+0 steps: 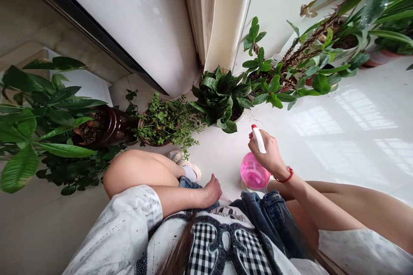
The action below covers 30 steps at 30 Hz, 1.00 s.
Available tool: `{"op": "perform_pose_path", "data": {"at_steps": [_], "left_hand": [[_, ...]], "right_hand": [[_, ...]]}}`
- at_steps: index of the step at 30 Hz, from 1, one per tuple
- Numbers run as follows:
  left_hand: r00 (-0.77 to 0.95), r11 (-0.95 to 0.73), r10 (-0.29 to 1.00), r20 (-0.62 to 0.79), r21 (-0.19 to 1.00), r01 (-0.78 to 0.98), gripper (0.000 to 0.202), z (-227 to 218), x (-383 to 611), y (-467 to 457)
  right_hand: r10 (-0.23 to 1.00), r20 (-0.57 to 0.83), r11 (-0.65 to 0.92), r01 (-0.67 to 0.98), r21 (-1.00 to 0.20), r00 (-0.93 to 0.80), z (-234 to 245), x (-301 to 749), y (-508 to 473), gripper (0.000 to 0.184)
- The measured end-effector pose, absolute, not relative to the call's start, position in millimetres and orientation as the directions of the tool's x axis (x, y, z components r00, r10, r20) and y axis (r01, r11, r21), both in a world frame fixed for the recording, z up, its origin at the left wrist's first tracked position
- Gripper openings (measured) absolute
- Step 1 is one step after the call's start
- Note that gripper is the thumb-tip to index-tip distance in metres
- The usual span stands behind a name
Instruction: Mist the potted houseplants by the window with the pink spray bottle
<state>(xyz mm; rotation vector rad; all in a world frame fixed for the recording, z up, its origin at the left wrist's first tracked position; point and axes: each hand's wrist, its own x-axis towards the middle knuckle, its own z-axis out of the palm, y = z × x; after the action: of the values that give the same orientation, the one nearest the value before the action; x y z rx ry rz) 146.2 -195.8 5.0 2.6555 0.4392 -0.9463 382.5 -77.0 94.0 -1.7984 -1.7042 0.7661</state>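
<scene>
My right hand [270, 151] is wrapped round the neck of a spray bottle [254, 172] with a see-through pink body. Its white spray head with a red nozzle tip sticks up above my fingers and points toward the plants. Just ahead of the nozzle stands a pot plant with broad dark-green leaves [222, 94]. My left hand [212, 191] rests by my lap, its fingers curled in, with nothing seen in them. To its upper left is a pot of small-leaved greenery [164, 122].
At the left, a large-leaved plant grows from a dark brown glazed pot [118, 125]. A thorny-stemmed plant [290, 64] and more pots line the right. Behind are a tall white cabinet-like unit [145, 17] and a beige curtain [201, 13]. Glossy pale tiles [306, 150] reflect windows.
</scene>
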Motion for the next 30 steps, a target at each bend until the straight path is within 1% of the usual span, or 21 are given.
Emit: {"op": "perform_pose_path", "data": {"at_steps": [3,10,12,16,21,26,30], "left_hand": [[0.714,-0.907,0.182,-0.676,0.166,0.388,0.034,7,149,-194],[0.667,-0.904,0.137,-0.732,0.183,0.386,0.038,14,155,-189],[0.656,-0.903,0.127,-0.744,0.187,0.388,0.038,16,157,-187],[0.641,-0.900,0.108,-0.760,0.200,0.388,0.040,21,160,-182],[0.626,-0.898,0.101,-0.773,0.201,0.392,0.041,26,161,-178],[0.623,-0.897,0.090,-0.777,0.209,0.390,0.040,28,162,-175],[0.620,-0.899,0.082,-0.780,0.210,0.383,0.041,27,162,-174]], "right_hand": [[0.994,-0.066,-0.109,0.651,-0.751,0.091,100,384,-72,0.006],[0.974,-0.152,-0.216,0.499,-0.839,0.166,111,389,-63,0.012],[0.970,-0.172,-0.235,0.472,-0.850,0.173,112,391,-60,0.014],[0.960,-0.219,-0.275,0.464,-0.842,0.172,113,392,-55,0.011],[0.974,-0.189,-0.226,0.462,-0.858,0.124,115,388,-53,0.014],[0.985,-0.161,-0.172,0.497,-0.851,0.065,116,387,-51,0.009],[0.992,-0.123,-0.113,0.510,-0.853,0.016,115,385,-50,0.011]]}}
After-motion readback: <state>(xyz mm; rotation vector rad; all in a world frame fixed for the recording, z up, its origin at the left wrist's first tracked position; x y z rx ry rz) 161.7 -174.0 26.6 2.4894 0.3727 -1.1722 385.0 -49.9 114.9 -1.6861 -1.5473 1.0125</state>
